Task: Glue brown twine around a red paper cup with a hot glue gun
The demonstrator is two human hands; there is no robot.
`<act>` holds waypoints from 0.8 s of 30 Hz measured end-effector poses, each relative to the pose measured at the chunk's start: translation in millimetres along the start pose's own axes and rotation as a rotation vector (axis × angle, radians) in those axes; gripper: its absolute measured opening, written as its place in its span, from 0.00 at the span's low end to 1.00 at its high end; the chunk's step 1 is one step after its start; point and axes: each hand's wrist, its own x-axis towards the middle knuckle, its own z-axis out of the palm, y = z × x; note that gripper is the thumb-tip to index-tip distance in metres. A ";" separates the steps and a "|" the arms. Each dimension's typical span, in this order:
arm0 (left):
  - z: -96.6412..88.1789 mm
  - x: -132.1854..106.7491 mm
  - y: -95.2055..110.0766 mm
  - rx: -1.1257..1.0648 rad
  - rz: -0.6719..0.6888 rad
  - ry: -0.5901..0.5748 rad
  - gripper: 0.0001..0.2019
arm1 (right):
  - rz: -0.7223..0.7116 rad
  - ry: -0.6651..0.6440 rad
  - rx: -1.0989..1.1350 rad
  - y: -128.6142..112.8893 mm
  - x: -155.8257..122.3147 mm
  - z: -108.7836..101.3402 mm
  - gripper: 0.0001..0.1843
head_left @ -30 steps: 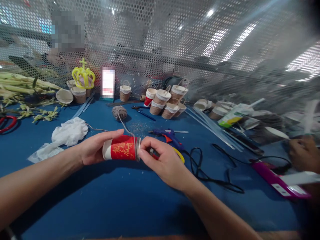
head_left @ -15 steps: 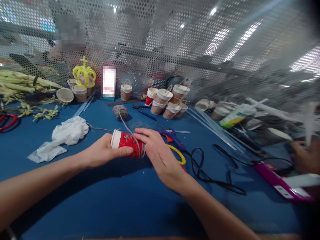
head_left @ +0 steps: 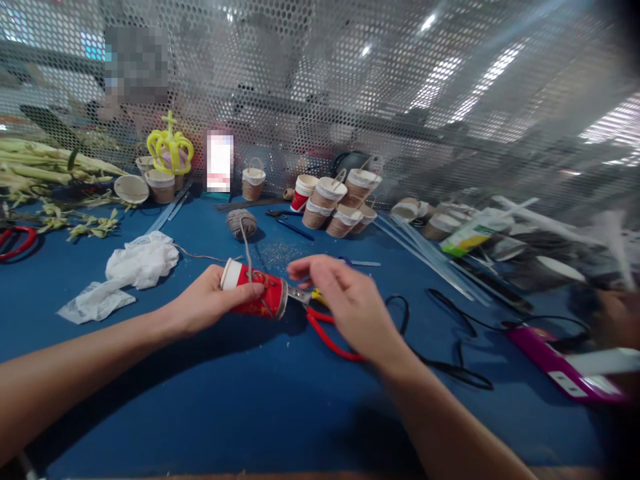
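Note:
My left hand (head_left: 203, 303) is wrapped round a red paper cup (head_left: 273, 297) with a white rim, tilted on its side above the blue table. Grey yarn (head_left: 248, 257) runs from a yarn ball (head_left: 242, 225) down over the cup, and grey turns circle the cup's base end. The yarn is pressed near my left thumb. Just right of the cup, my right hand (head_left: 363, 307) hovers apart from it with loosely bent fingers, nothing visible in them. Below that hand lies a pair of scissors (head_left: 325, 337) with red and yellow handles; a glue gun behind is mostly covered.
Several small brown cups (head_left: 345, 219) stand at the back by a perforated metal screen (head_left: 300, 100). White cloth (head_left: 143, 260) lies left. A purple power strip (head_left: 547, 360) and black cord (head_left: 460, 377) lie right, near another person's hand (head_left: 613, 313).
My right hand has left the cup's base end and moved right, over the scissors. The cup has turned a little in my left hand, and the yarn now crosses nearer its rim.

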 end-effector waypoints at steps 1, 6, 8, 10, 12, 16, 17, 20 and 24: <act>-0.7 0.4 0.6 -0.002 0.005 0.020 0.05 | 0.066 0.064 -0.019 2.9 4.2 -7.3 0.16; -4.3 1.5 1.8 -0.027 0.027 0.041 0.05 | 0.408 0.174 -0.662 36.6 27.7 -53.1 0.08; -5.8 1.2 1.5 -0.024 0.032 0.034 0.06 | 0.536 -0.011 -0.843 55.1 32.8 -66.1 0.07; -6.7 0.8 0.9 -0.023 0.037 0.032 0.06 | 0.591 -0.102 -0.860 72.1 34.4 -72.1 0.10; -6.8 0.4 0.5 -0.034 0.033 0.033 0.07 | 0.615 -0.154 -0.843 85.2 33.7 -72.6 0.14; -6.6 0.3 1.0 -0.050 0.033 0.022 0.06 | 0.600 -0.157 -0.779 94.1 31.0 -69.5 0.16; -6.8 0.4 1.4 -0.043 0.038 0.022 0.06 | 0.595 -0.146 -0.754 92.7 30.5 -69.5 0.16; -8.3 0.8 3.2 -0.030 0.043 0.042 0.06 | 0.587 -0.091 -0.655 81.7 29.5 -70.0 0.13; -10.1 1.4 5.3 -0.005 0.050 0.083 0.07 | 0.563 0.031 -0.486 54.8 27.6 -67.1 0.08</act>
